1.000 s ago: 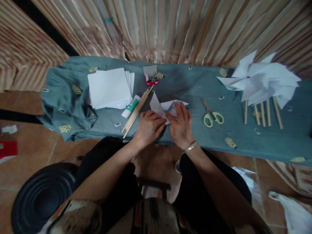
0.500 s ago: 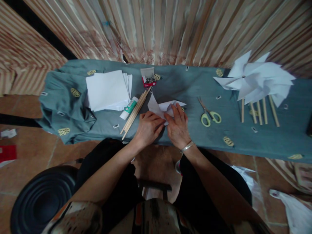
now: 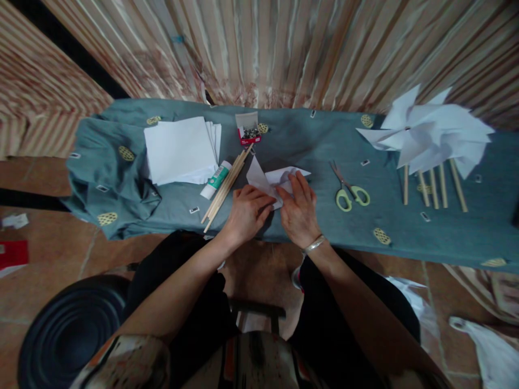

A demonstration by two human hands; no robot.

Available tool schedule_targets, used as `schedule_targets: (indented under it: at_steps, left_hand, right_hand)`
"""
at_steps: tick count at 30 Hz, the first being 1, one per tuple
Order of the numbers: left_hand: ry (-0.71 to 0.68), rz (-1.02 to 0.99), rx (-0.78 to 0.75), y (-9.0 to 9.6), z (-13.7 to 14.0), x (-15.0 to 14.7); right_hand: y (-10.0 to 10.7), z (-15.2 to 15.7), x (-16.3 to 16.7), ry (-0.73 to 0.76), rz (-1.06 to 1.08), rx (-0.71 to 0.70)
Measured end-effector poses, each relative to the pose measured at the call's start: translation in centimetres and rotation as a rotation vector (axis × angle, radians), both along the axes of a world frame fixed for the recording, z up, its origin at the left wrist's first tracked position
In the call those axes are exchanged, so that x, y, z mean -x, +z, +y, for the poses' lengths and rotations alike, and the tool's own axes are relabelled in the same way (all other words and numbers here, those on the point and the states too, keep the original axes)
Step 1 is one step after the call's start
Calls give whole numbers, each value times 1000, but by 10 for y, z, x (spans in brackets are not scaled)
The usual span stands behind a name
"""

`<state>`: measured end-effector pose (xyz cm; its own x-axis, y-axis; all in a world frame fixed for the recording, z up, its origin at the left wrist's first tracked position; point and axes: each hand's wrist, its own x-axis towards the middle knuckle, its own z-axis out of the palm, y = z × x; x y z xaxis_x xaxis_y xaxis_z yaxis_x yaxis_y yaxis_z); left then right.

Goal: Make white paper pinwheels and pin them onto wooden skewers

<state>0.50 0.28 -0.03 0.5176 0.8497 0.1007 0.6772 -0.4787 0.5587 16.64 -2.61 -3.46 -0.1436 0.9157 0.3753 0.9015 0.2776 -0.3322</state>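
Observation:
A white paper pinwheel (image 3: 258,175), partly folded with pointed blades, lies near the front edge of the cloth-covered table. My left hand (image 3: 248,212) grips its near left side, fingers curled and pressed together. From the right, my right hand (image 3: 299,209) holds the folded paper down, its thumb near the middle and its fingers over the right blade. The pinwheel's centre is mostly hidden by my fingers. Just left of my left hand lie several thin wooden sticks (image 3: 227,186) beside a green and white glue stick (image 3: 216,179). Green-handled scissors (image 3: 349,193) rest to the right, blades pointing away.
A stack of white paper (image 3: 178,151) is at the left of the table (image 3: 324,143). Behind the sticks stands an open red box of small metal pins (image 3: 248,134). Finished-looking pinwheels (image 3: 430,132) on sticks overlap at the right. A black round stool (image 3: 73,335) is at lower left.
My right hand has shifted very slightly to the right over the paper. Both hands stay on the pinwheel, and the whole view has moved a little.

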Motion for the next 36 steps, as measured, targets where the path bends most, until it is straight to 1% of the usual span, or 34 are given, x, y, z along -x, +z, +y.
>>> schedule_targets:
  at_steps: [9,15,36]
  left_hand:
    - [5,10,16,0,3,-2]
    - [22,12,-2,0,3,-3]
    - [12,36,-28,0,4,-4]
  right_hand:
    - [1,1,0,3,11,4]
    - [3,0,2,14,13,52]
    - [4,0,3,47,10,68]
